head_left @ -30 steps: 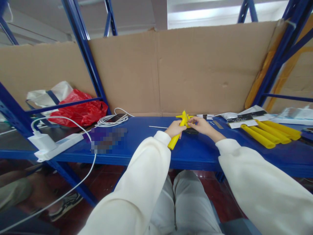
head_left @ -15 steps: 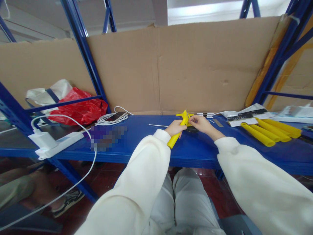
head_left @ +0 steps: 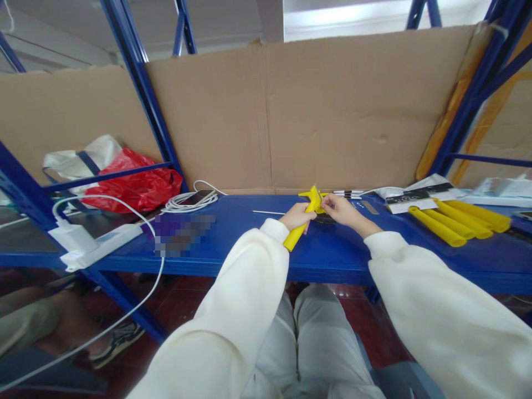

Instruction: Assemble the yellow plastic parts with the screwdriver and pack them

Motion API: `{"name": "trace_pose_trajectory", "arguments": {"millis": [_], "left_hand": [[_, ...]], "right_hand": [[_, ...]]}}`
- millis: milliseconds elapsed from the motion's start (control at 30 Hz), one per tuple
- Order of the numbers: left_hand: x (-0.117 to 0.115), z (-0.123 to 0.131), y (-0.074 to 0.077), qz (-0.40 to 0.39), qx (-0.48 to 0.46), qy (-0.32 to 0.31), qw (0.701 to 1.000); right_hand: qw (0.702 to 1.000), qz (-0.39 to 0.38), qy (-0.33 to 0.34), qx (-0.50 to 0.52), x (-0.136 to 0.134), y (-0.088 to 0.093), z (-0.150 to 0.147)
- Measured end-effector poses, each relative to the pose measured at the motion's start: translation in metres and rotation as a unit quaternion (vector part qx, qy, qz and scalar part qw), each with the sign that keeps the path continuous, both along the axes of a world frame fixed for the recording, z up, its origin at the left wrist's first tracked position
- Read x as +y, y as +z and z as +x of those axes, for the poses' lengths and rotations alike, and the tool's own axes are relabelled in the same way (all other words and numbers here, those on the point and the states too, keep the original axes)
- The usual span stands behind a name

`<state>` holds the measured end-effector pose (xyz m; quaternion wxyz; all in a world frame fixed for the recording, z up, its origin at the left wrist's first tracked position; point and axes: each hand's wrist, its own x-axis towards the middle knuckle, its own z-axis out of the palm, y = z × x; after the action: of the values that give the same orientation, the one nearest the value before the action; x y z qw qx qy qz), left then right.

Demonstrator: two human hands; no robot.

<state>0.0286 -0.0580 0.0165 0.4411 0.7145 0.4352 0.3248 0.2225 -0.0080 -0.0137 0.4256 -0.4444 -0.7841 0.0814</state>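
My left hand [head_left: 296, 216] is wrapped round a yellow tube-shaped handle [head_left: 294, 236] that slants up to the right over the blue shelf [head_left: 249, 244]. At its upper end sits a yellow cross-shaped piece [head_left: 313, 196]. My right hand [head_left: 338, 209] pinches at that upper end, fingers closed on the yellow top piece. A dark flat object lies on the shelf under my right hand, mostly hidden.
Several yellow tubes [head_left: 449, 221] and papers [head_left: 415, 195] lie at right. A thin metal rod [head_left: 268, 212] lies left of my hands. Further left are a coiled white cable [head_left: 189, 202], a phone, a red bag [head_left: 133, 185] and a white power strip [head_left: 95, 244]. Cardboard lines the back.
My hands and the yellow handle hold nearly the same place; my right fingers have closed in slightly on the top piece. The view has shifted a little.
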Motion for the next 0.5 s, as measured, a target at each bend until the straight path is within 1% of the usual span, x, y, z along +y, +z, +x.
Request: {"name": "trace_pose_trajectory", "arguments": {"millis": [233,500], "left_hand": [[-0.0006,0.0004,0.0004,-0.002,0.009,-0.001,1.0],[-0.0019,0.0015,0.0026,-0.016,0.009,0.009,1.0]], "right_hand": [[0.999,0.007,-0.01,-0.033,-0.0004,0.0002,-0.0003],[0.988,0.05,-0.028,-0.143,-0.0032,0.0016,-0.0018]]}}
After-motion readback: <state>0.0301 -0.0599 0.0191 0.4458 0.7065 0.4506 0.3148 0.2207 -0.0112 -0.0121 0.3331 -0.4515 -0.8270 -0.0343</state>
